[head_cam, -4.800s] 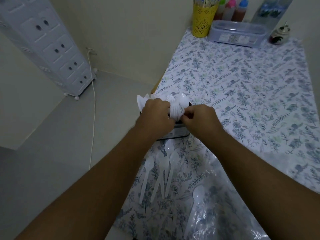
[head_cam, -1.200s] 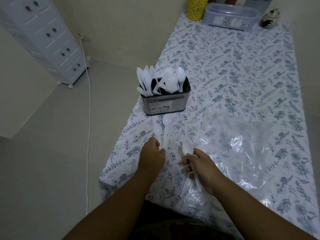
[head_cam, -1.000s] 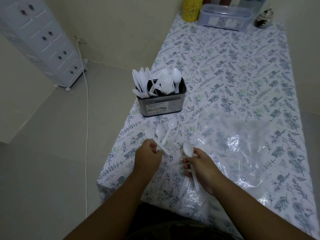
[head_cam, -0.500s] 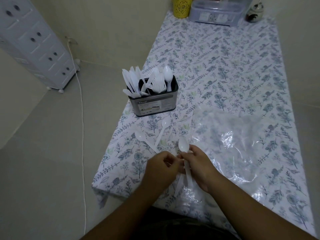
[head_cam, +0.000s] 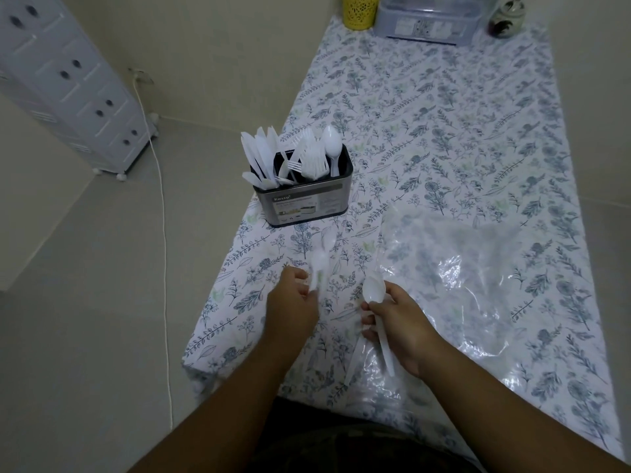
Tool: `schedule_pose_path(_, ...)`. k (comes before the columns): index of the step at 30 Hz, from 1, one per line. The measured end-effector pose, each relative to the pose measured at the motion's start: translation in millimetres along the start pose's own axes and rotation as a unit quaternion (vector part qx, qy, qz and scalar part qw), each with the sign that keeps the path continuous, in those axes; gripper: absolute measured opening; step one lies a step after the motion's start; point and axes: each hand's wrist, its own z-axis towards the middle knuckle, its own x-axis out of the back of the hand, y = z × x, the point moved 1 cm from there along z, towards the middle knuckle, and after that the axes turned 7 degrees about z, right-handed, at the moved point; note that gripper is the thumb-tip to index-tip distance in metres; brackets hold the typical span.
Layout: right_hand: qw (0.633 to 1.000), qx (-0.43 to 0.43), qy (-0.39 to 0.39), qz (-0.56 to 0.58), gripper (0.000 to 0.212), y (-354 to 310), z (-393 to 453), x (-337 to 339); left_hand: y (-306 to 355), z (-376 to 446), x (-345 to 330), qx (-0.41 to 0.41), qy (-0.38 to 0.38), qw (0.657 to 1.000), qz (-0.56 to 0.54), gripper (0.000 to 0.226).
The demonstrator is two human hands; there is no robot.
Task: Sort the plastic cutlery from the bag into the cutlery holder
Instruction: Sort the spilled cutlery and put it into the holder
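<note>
Gripping a spoon [head_cam: 375,295] at lower centre, the right hand [head_cam: 403,329] is closed on its handle; the left hand [head_cam: 293,303] pinches a blurred spoon [head_cam: 318,268]. The holder [head_cam: 304,199] stands above, the bag [head_cam: 461,278] right.

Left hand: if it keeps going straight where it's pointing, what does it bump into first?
Probably the cutlery holder. The left hand, holding a blurred white spoon, points roughly at it over bare tablecloth, though depth is unclear.
</note>
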Motion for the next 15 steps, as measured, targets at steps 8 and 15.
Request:
schedule_pose_path(8, 0.997, 0.022, 0.011, 0.068, 0.024, -4, -4, 2, 34, -56, -24, 0.109, -0.110, 0.938, -0.311, 0.010)
schedule_pose_path(15, 0.993, 0.001, 0.006, 0.120, 0.029, 1, -3, 12, 25, -62, -41, 0.092, -0.111, 0.972, -0.186, 0.004)
